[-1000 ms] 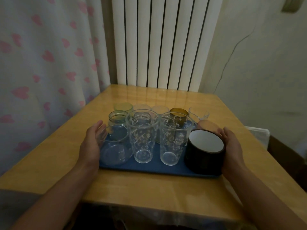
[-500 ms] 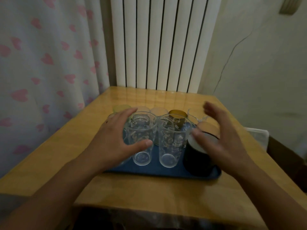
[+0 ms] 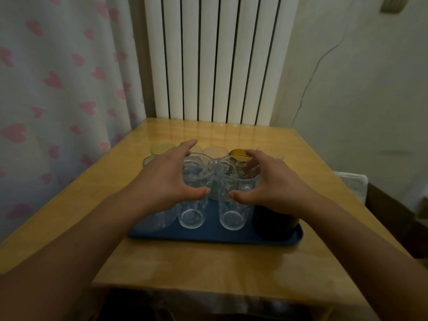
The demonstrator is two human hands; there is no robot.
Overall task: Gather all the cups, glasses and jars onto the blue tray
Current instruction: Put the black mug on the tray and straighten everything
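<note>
Both hands have closed inward: left hand (image 3: pixel 170 176) and right hand (image 3: pixel 273 181), fingers spread and curved, cup two printed glasses (image 3: pixel 228 205) between fingers and thumbs on the blue tray (image 3: pixel 215 234).

The blue tray (image 3: pixel 215 235) lies flat near the front edge of the tabletop, its long side parallel to that edge. Two tall clear printed glasses (image 3: pixel 192 212) (image 3: pixel 232 214) stand upright side by side along the tray's front edge. A dark cup (image 3: pixel 275 222) stands at the tray's front right corner. A round clear jar (image 3: pixel 159 220) occupies the front left corner, partly hidden. Behind them, toward the tray's rear edge, stand a green-lidded jar (image 3: pixel 159 148), an amber glass (image 3: pixel 238 155) and further clear glasses, indistinct.
</note>
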